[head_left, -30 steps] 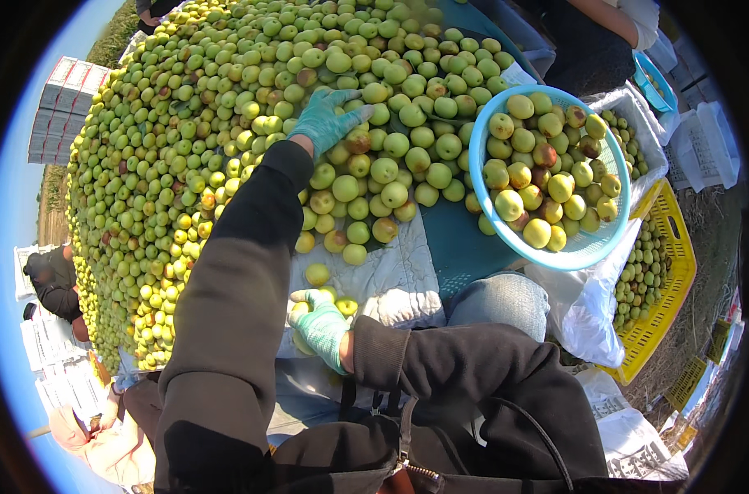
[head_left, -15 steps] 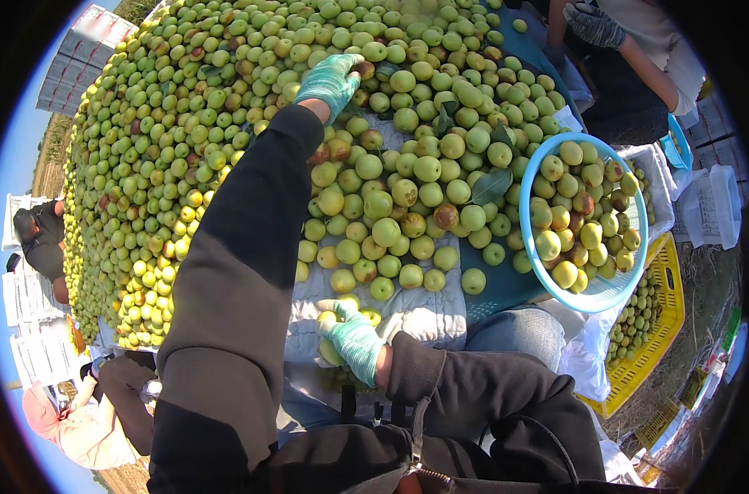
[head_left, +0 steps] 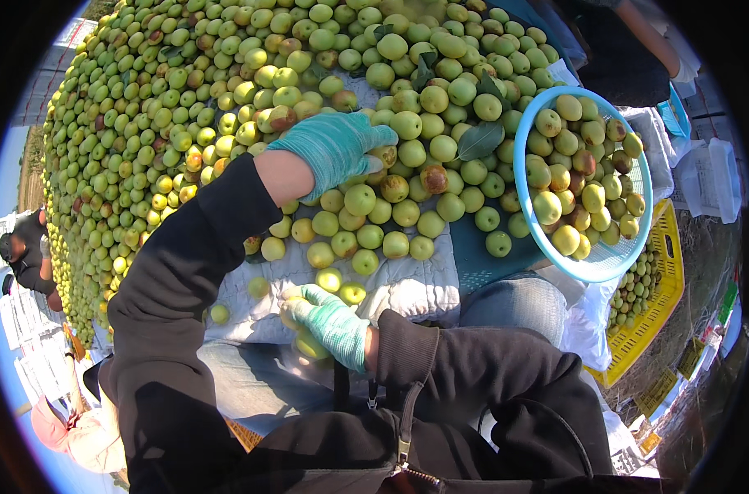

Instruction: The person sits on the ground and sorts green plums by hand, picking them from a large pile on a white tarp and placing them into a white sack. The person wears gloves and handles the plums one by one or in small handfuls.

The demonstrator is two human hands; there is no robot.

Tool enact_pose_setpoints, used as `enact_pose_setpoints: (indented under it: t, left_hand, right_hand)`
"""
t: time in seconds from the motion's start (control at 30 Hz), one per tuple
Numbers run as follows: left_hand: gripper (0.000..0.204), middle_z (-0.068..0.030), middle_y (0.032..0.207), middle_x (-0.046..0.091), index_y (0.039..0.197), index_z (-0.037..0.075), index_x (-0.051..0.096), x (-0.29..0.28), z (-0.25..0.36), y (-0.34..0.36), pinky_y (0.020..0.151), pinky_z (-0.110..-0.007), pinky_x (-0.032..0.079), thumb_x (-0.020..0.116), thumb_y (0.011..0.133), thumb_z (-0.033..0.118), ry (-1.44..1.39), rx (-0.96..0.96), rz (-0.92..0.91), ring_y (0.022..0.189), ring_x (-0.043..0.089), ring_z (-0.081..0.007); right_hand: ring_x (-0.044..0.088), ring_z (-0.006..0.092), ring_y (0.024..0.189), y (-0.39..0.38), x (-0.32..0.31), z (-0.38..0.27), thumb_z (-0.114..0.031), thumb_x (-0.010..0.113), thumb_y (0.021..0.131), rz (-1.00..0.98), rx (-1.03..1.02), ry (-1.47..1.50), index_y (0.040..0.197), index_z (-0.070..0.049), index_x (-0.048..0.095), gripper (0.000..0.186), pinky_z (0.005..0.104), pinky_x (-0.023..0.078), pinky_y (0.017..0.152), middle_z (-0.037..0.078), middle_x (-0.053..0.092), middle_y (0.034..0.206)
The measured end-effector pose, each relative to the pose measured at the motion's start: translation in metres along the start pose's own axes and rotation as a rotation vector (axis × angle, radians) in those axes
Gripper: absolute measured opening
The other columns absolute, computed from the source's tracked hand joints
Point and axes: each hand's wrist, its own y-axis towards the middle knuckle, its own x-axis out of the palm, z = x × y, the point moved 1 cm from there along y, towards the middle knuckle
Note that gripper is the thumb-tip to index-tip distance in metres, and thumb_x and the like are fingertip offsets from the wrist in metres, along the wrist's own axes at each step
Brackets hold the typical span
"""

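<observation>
My left hand (head_left: 332, 152), in a green knit glove, reaches over the near part of a large heap of green jujubes (head_left: 169, 107). Its finger and thumb close around a brownish jujube (head_left: 384, 156). Lower down, near my lap, my right hand (head_left: 335, 323) wears a matching glove with pale fingertips. Jujubes (head_left: 311, 344) are gripped in it, partly hidden by the palm. Two jujubes (head_left: 328, 280) sit just beyond this hand on a pale quilted cloth (head_left: 416, 288). Left of it, single jujubes (head_left: 258, 286) appear over the cloth, slightly blurred.
A light blue basket (head_left: 519, 177) of browner jujubes stands at my right. Below it is a yellow crate (head_left: 673, 263) with more jujubes and a white plastic bag (head_left: 587, 329). Other people (head_left: 95, 436) sit at the left; another person's arm (head_left: 650, 41) shows at upper right.
My left hand has come back toward me from farther up the heap. My right hand has shifted slightly left and up. Loose jujubes now show left of it. The view has shifted.
</observation>
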Motion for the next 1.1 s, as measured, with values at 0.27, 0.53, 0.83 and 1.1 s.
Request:
enact_pose_setpoints:
  t: [0.27,0.53,0.83,1.1]
  left_hand:
    - [0.057,-0.0184,0.115,0.057,0.135,0.017,0.046,-0.002,0.001,0.010,0.087,-0.042,0.049,0.066,0.084,0.030,-0.051,-0.014,0.034,0.100,0.060,-0.0353]
    - [0.038,-0.0040,0.060,0.051,0.104,0.006,0.052,0.031,0.020,-0.185,0.035,-0.020,0.037,0.051,0.093,0.042,-1.557,-0.292,0.342,0.043,0.049,-0.0111]
    - [0.047,-0.0125,0.089,0.060,0.126,0.009,0.044,0.284,0.075,-0.283,0.066,-0.041,0.053,0.059,0.088,0.033,-1.514,-1.013,-0.146,0.081,0.064,-0.0306]
    - [0.069,-0.0216,0.117,0.052,0.140,0.010,0.032,0.392,0.063,-0.279,0.086,-0.041,0.049,0.064,0.084,0.034,-0.812,-0.982,-0.021,0.106,0.056,-0.0374]
  right_hand:
    - [0.064,0.0249,0.090,-0.005,-0.003,-0.015,-0.046,0.053,0.093,-0.155,0.116,0.444,0.120,-0.008,0.051,0.047,0.0427,0.056,0.075,0.013,0.061,0.106]
    - [0.061,0.0305,0.101,-0.037,-0.018,-0.026,-0.043,0.056,0.091,-0.223,-0.041,0.547,0.128,-0.007,0.049,0.052,0.0477,0.051,0.090,0.018,0.060,0.111]
    - [0.061,0.0151,0.063,-0.074,-0.050,0.021,-0.041,0.054,0.093,-0.133,-0.102,0.109,0.108,-0.005,0.053,0.039,0.0180,0.037,0.032,0.007,0.059,0.084]
    - [0.049,0.0145,0.048,-0.165,-0.068,0.030,-0.049,0.050,0.093,-0.083,-0.329,0.045,0.109,-0.006,0.051,0.045,0.0185,0.029,0.028,0.006,0.050,0.070]
